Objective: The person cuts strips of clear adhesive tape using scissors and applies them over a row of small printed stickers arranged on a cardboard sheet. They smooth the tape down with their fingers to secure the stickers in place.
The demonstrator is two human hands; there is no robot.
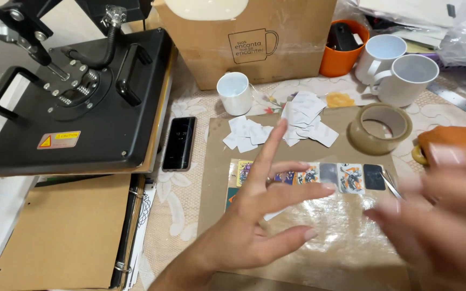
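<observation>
Left hand (254,215) is held open, fingers spread, index raised, nothing gripped. It hovers above a clear film (330,226) laid on a brown card sheet (217,161). Whether the lower fingertips touch the film cannot be told.

Right hand (438,210) is seen at the right edge, heavily blurred. Fingers appear loosely extended; whether anything is gripped cannot be told. A thin metal tool, perhaps tweezers (390,182), is seen just beyond its fingertips; contact cannot be made out.

A strip of small printed stickers (330,175) lies just beyond the left fingertips and between the two hands, under or on the film's far edge. The leftmost pieces are partly hidden by the left index finger.

Farther beyond the left hand, a heap of white paper scraps (292,126) is scattered on the card. Beyond the right hand sits a tape roll (379,128), flat on its side. An orange-brown pad (451,137) lies just beyond the right hand.

Well beyond both hands: one white mug (234,92), two more white mugs (400,67), an orange cup (343,54) with a dark object inside, and a cardboard box (244,37).

To the left of the left hand a phone (179,143) lies face up, screen dark. Farther left a black heat press (76,91) is seen, closed, with a brown binder (66,237) nearer the body.
</observation>
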